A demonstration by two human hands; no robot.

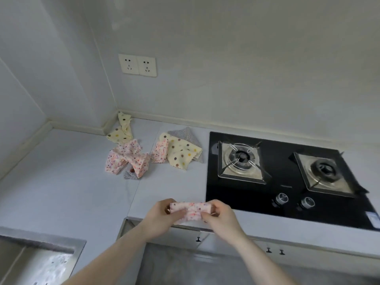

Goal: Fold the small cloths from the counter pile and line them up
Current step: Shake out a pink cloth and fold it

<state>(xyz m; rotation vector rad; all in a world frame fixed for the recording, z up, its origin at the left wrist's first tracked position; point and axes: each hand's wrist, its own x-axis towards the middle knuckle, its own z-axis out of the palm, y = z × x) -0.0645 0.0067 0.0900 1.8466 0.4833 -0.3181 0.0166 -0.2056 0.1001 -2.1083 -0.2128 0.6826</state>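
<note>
A small pink floral cloth (191, 210), partly folded, hangs between my two hands just above the counter's front edge. My left hand (162, 218) pinches its left end and my right hand (221, 215) pinches its right end. Farther back on the grey counter (72, 182) lies a loose heap of pink floral cloths (128, 158). A yellow dotted cloth (121, 130) sits crumpled in the corner. To the right lie a folded pink floral cloth (160, 151), a yellow dotted cloth (182, 152) and a grey patterned cloth (190, 134) beneath it.
A black two-burner gas hob (283, 204) fills the counter's right side, with two knobs near its front. A steel sink (41, 262) sits at the lower left. Wall sockets (137, 65) are above the corner. Cabinet doors with small handles lie below the counter edge.
</note>
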